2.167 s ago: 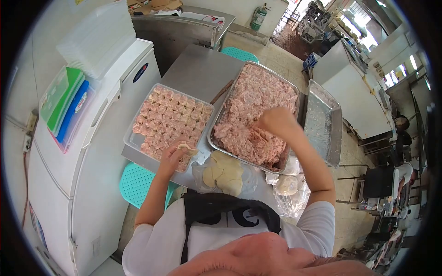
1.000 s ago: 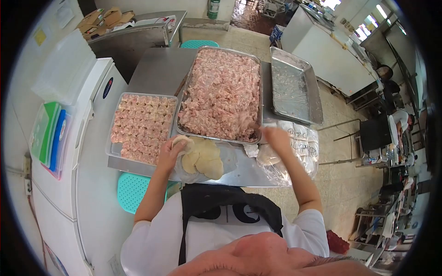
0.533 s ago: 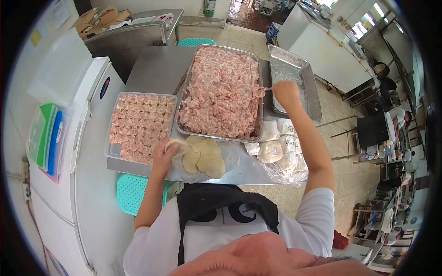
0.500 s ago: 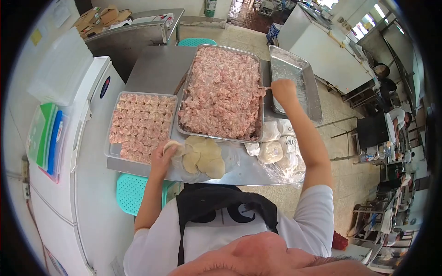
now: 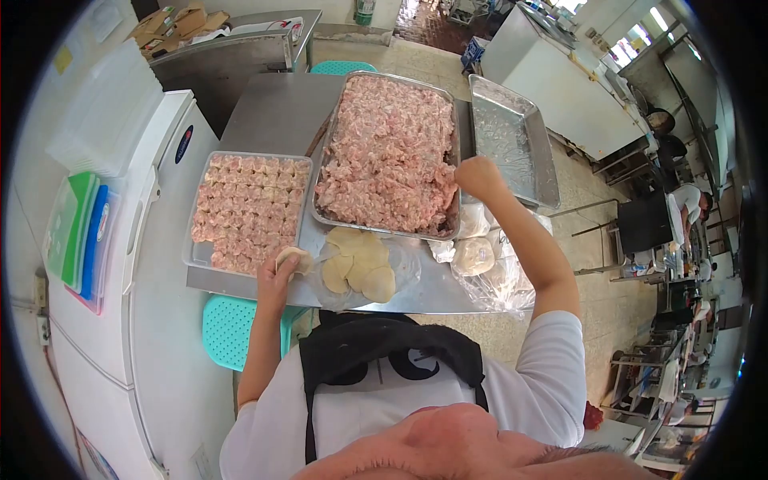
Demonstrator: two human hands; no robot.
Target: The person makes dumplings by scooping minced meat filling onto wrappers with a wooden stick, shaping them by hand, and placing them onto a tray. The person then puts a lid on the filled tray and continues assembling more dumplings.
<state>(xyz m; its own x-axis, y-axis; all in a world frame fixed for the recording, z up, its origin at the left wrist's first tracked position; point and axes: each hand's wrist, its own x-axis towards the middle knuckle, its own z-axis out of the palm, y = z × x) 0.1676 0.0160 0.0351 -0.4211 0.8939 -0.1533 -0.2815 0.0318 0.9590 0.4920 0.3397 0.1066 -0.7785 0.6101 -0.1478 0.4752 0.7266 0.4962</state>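
My left hand [image 5: 277,278] is closed on a round dumpling wrapper [image 5: 293,260], next to the front right corner of a clear plastic tray [image 5: 189,254] with rows of open-topped meat dumplings [image 5: 248,204]. My right hand [image 5: 478,176] is a closed fist at the right rim of a large metal tray [image 5: 384,229] heaped with minced meat [image 5: 388,152]. The thin tool in that fist is mostly hidden now. Between my hands, a loose pile of round wrappers [image 5: 356,266] lies on a plastic sheet at the steel table's front edge.
Packs of wrappers in plastic [image 5: 474,258] sit at the table's front right. Behind my right forearm is a metal pan [image 5: 512,140] with residue. A white freezer [image 5: 172,240] borders the left side, and a turquoise stool [image 5: 228,332] stands below the table.
My right hand has moved left and slightly down, closer to the meat tray; the thin tool with meat on its tip no longer shows clearly. My left hand still holds the wrapper.
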